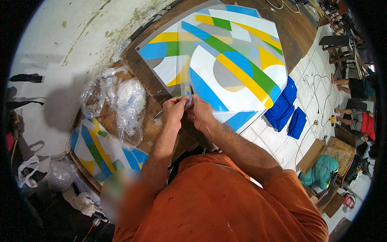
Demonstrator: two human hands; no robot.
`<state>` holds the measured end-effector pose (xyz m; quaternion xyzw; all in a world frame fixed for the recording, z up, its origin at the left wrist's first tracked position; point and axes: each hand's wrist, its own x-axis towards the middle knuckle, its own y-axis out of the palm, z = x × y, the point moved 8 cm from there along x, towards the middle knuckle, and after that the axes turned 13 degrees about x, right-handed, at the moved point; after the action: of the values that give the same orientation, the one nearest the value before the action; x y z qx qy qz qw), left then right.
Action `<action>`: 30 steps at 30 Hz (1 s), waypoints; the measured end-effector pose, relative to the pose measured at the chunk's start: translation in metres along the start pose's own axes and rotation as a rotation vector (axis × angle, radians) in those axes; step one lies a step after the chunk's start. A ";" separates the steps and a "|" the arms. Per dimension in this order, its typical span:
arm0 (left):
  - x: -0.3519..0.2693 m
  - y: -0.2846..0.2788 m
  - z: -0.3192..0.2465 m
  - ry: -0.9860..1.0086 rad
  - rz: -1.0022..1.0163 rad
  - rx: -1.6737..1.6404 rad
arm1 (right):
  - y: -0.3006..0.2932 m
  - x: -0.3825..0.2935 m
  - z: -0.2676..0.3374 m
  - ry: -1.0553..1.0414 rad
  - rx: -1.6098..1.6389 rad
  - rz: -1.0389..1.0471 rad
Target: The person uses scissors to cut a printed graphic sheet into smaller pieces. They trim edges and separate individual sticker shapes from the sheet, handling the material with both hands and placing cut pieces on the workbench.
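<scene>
A large printed plastic sheet [235, 63] with blue, green, yellow, white and grey shapes lies over a dark wooden table [302, 27], its right part curling up. At its near edge my left hand [175, 109] pinches a narrow translucent strip [188, 90] that bears small coloured marks. Close beside it on the right, my right hand [201, 110] holds a small dark, thin tool between thumb and fingers, against the same strip; what tool it is cannot be told. The fingertips of both hands are nearly together.
Crumpled clear plastic bags [131, 99] lie left of my hands, above another patterned sheet [99, 151]. Folded blue cloth [281, 106] rests on the tiled floor at right, near cables. Two seated people are partly visible at far right, near a wooden bench [338, 151] with green cloth.
</scene>
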<state>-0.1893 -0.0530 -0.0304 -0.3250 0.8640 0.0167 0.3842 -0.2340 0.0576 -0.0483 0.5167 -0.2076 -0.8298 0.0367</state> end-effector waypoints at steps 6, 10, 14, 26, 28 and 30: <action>-0.003 0.001 -0.001 -0.013 0.026 -0.034 | 0.010 0.014 0.010 0.027 0.001 0.034; -0.005 -0.003 -0.004 -0.004 0.058 -0.012 | 0.017 0.023 0.018 0.023 -0.022 0.026; -0.004 -0.008 0.000 -0.022 0.075 -0.047 | 0.028 0.037 0.027 0.124 -0.108 0.047; 0.001 -0.011 0.015 0.064 0.137 -0.091 | 0.042 0.053 0.083 0.278 -0.666 0.375; -0.001 -0.012 0.015 0.039 0.143 -0.075 | 0.045 0.057 0.092 0.233 -0.783 0.386; -0.004 -0.012 0.014 0.010 0.150 -0.079 | 0.050 0.060 0.101 0.168 -0.866 0.396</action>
<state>-0.1711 -0.0566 -0.0349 -0.2743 0.8865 0.0779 0.3646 -0.3571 0.0266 -0.0411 0.4698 0.0664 -0.7723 0.4224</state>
